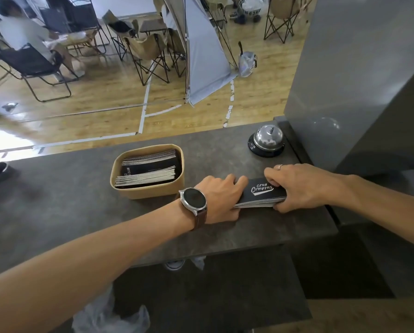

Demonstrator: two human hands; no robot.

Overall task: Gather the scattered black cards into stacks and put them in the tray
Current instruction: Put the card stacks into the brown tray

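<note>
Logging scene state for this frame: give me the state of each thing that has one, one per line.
left hand: closed on the left end of the card stack
right hand: closed on the right end of the card stack
card stack: squared up, flat on the counter, held between both hands
tray: upright on the counter, partly filled with cards in tray
bell: upright, untouched

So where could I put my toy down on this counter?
Left of the tray, the counter is bare to the edge. There's also a bare strip between tray and bell. The right end is crowded: both hands squeeze a card stack there.
</note>
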